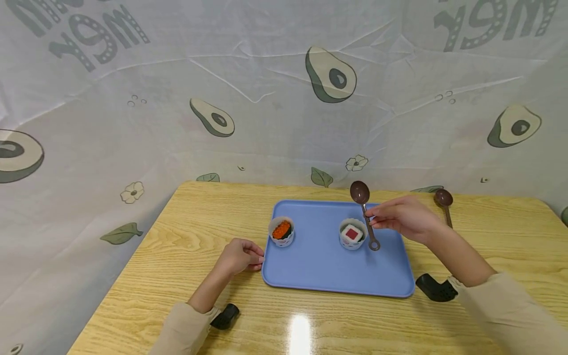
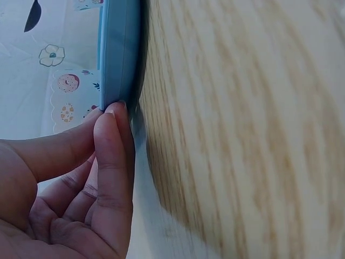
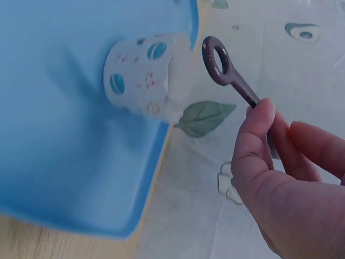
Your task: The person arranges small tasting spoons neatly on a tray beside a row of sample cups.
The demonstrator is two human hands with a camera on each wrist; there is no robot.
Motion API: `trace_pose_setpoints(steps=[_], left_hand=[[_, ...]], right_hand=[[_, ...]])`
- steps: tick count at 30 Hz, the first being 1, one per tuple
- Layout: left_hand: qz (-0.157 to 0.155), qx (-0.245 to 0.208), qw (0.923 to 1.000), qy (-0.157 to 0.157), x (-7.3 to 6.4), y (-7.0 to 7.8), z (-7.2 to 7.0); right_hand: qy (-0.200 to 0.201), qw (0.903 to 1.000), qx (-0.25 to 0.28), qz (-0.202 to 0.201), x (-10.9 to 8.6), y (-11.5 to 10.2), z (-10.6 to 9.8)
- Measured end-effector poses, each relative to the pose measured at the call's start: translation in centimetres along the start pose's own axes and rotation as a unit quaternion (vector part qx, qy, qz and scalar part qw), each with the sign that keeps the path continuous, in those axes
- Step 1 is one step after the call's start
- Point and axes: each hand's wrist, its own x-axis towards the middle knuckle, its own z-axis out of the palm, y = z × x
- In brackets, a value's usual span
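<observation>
A blue tray [image 1: 310, 268] lies on the wooden table. My left hand [image 1: 241, 256] is at its left edge; in the left wrist view, the thumb and fingertips [image 2: 108, 129] pinch the tray's rim [image 2: 119, 65]. Above the tray's right part, my right hand [image 1: 406, 218] holds a brown spoon [image 1: 360, 192] by its handle, bowl pointing away from me. The ring at the handle's end [image 3: 218, 59] shows in the right wrist view. Beside the spoon, a paper cup [image 1: 352, 245] holds white sushi with a red square. Another cup [image 1: 284, 241] at the tray's left holds orange-roe sushi.
A second brown spoon [image 1: 443, 198] lies on the table [image 1: 501, 246] right of the tray. Behind the table hangs a pale cloth [image 1: 266, 138] printed with avocados and leaves. Black wrist devices [image 1: 437, 288] sit at both sleeves.
</observation>
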Motion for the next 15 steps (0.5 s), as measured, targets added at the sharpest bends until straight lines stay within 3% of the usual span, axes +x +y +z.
trace_pose_setpoints(steps=[8,15], left_hand=[[-0.002,-0.007,1.0000,-0.003,-0.1,0.1,0.0],[-0.004,-0.011,0.9999,-0.003,0.0,0.0,0.0]], right_hand=[[-0.056,0.9979,0.013,-0.028,1.1,0.8,1.2],[-0.016,0.9997,0.007,0.016,1.3,0.4,3.3]])
